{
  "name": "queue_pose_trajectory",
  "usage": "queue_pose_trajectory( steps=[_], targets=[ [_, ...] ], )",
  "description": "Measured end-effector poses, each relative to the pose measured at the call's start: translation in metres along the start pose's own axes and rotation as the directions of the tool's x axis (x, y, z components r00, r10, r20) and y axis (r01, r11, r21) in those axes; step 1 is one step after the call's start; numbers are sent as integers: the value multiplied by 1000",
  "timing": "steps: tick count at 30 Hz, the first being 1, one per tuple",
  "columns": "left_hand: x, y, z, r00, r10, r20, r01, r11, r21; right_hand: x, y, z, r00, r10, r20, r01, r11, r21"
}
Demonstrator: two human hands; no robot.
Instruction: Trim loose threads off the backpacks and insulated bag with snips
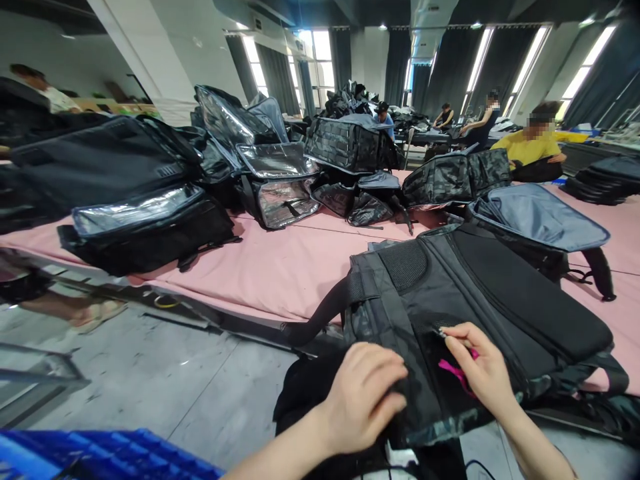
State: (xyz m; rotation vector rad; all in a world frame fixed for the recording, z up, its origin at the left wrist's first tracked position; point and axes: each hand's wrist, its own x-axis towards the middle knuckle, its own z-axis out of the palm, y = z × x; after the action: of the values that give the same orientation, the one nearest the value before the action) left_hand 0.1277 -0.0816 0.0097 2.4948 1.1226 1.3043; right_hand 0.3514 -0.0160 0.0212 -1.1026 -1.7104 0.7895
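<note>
A black backpack (505, 293) with dark camouflage parts lies back panel up on the pink-covered table, overhanging its near edge. My left hand (363, 393) is at the bag's near-left edge, fingers curled against the fabric and thumb apart from them. Over the dark side panel, my right hand (477, 363) is closed in a pinch on a small metal-tipped tool (442, 331). A bright pink ribbon (455, 375) hangs beneath that hand. Most of the tool is hidden by the fingers. A padded strap (320, 313) sticks out to the left of the bag.
Open silver-lined bags (140, 227) and camouflage bags (345, 143) crowd the pink table (280, 273). An open grey-lined bag (545, 213) lies behind the backpack. A blue crate (100, 457) is at lower left. Across the table sits a person in yellow (530, 143).
</note>
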Motion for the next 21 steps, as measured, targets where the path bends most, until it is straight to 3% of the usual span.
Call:
queue_pose_trajectory(
  steps=[2,4,6,9,12,14,17,19,21],
  targets=[
    [-16,4,5,978,136,161,-149,986,72,-5,2,-9,996,41,-80,-39,999,30],
    [-30,0,10,952,208,225,-249,953,171,-12,5,-18,984,88,-153,-81,995,49],
    [-37,-13,11,947,246,204,-295,919,260,-19,9,-24,969,130,-209,-111,989,98],
    [-27,-47,3,958,252,136,-286,886,366,-27,11,-28,957,169,-235,-123,973,197],
    [-6,-86,-10,999,50,4,-45,857,513,-31,11,-23,961,163,-224,-122,975,186],
    [3,-105,-14,973,-183,-141,229,832,506,-34,12,-19,969,143,-203,-116,984,136],
    [-2,-119,-8,827,-419,-376,524,817,243,-38,19,-11,974,140,-180,-130,989,67],
    [-19,-119,6,723,-486,-491,593,801,80,-41,25,-6,973,156,-172,-153,988,27],
    [-45,-114,27,661,-540,-520,640,769,14,-42,30,-1,972,164,-167,-165,986,7]
  ],
)
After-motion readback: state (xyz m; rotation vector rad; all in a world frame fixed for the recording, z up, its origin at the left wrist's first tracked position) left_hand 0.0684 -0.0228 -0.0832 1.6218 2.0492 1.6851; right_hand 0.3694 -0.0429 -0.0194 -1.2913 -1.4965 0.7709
